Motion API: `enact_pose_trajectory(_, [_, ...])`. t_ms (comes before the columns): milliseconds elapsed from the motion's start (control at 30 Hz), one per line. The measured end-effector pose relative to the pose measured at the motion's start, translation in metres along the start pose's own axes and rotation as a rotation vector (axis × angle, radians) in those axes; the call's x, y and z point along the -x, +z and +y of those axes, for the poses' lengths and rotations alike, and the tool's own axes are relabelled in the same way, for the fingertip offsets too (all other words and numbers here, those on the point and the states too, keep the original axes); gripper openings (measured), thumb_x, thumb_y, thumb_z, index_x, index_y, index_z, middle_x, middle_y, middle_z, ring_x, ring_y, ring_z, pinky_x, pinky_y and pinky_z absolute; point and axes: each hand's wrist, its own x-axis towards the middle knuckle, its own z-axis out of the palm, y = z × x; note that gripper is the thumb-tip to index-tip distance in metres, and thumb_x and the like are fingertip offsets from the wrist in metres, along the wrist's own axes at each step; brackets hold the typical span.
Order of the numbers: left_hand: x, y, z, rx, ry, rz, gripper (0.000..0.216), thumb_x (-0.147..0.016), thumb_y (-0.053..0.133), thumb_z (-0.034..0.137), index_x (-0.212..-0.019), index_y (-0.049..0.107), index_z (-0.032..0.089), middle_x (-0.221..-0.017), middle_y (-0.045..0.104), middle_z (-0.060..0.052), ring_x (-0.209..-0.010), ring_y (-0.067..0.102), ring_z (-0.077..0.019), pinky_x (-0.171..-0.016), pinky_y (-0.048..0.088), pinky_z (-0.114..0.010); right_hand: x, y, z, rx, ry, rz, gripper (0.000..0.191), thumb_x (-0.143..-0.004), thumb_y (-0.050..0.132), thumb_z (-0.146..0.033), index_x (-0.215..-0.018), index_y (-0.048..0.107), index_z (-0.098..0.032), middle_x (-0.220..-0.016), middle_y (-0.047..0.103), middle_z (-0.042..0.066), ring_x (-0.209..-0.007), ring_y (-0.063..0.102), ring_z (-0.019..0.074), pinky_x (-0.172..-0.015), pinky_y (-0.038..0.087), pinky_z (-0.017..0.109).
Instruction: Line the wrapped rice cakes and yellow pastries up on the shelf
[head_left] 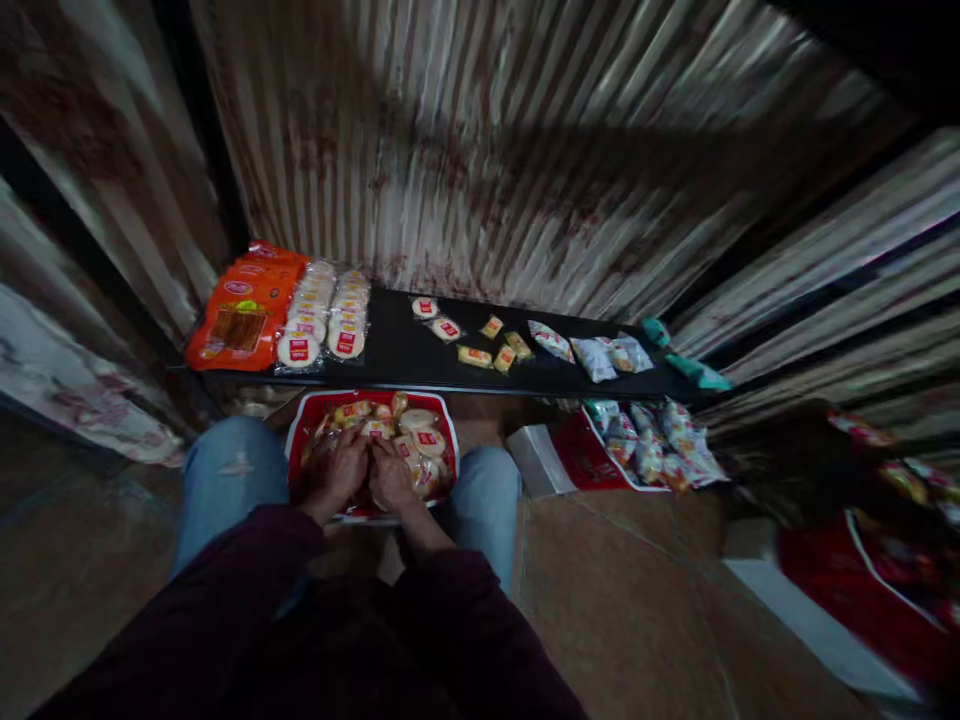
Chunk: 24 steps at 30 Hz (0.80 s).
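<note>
Between my knees stands a red box with a white rim (453,440), full of wrapped snacks, mostly round pale crackers (429,442) and some small yellow packets (352,411). Both my hands reach down into it, side by side. My left hand (343,472) is on the left half of the contents, its fingers bent inward and partly lost in the dim light. Close beside it, my right hand (391,478) has its fingers drawn together among the packets. Whatever lies between the fingertips is too dark and small to name.
Beyond the box runs a low black shelf (405,370) bearing orange bags (238,310), rows of wrapped crackers (348,315), yellow packets (475,356), white sachets (594,358) and teal packets (697,372). More filled red boxes (592,455) stand right. Corrugated metal wall (450,150) rises behind.
</note>
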Motion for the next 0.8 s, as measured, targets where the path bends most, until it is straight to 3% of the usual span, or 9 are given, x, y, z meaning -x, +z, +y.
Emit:
enact_pose_trajectory(133, [0.012,0.002,-0.003,0.046,-0.055,0.054,0.045,-0.065,0.053,0.005,-0.106,0.062,0.019,-0.108,0.061,-0.009,-0.103,0.057,-0.0222,-0.097,0.043,-0.04,0.014,0.004,0.0,-0.073,-0.055,0.056,0.047,-0.074,0.044,-0.004,-0.118,0.059,-0.009,-0.122,0.059,0.015,-0.119,0.049,0.0222,-0.105,0.038,0.037])
enact_pose_trajectory(233, [0.015,0.002,-0.01,0.12,-0.138,0.078,0.056,-0.063,0.056,0.006,-0.118,0.054,0.017,-0.088,0.065,-0.005,-0.082,0.062,-0.0175,-0.081,0.051,-0.035,0.023,0.01,0.003,-0.141,-0.07,0.152,0.05,-0.074,0.043,-0.003,-0.12,0.058,-0.011,-0.126,0.056,0.014,-0.122,0.045,0.0217,-0.106,0.037,0.039])
enact_pose_trajectory(367, [0.018,-0.006,-0.019,0.231,-0.261,0.108,0.05,-0.063,0.061,0.011,-0.113,0.056,0.012,-0.072,0.064,-0.002,-0.066,0.062,-0.0138,-0.069,0.052,-0.03,0.031,0.012,0.007,-0.213,-0.059,0.267,0.06,-0.07,0.042,-0.001,-0.128,0.051,-0.013,-0.132,0.051,0.013,-0.13,0.037,0.0228,-0.109,0.032,0.043])
enact_pose_trajectory(600, [0.032,-0.021,-0.019,0.307,-0.315,0.096,0.03,-0.065,0.067,0.031,-0.09,0.065,0.015,-0.077,0.068,-0.003,-0.077,0.063,-0.0164,-0.076,0.05,-0.03,0.039,0.013,0.006,-0.293,-0.005,0.316,0.06,-0.069,0.043,-0.002,-0.128,0.05,-0.012,-0.131,0.052,0.013,-0.127,0.041,0.0229,-0.11,0.032,0.042])
enact_pose_trajectory(800, [0.023,-0.003,-0.012,0.209,-0.37,-0.002,0.026,-0.069,0.069,0.024,-0.093,0.064,0.014,-0.088,0.068,-0.006,-0.089,0.062,-0.0196,-0.082,0.048,-0.032,0.042,0.018,0.006,-0.268,-0.013,0.278,0.051,-0.072,0.043,-0.004,-0.121,0.056,-0.014,-0.118,0.061,0.013,-0.116,0.051,0.0223,-0.104,0.038,0.041])
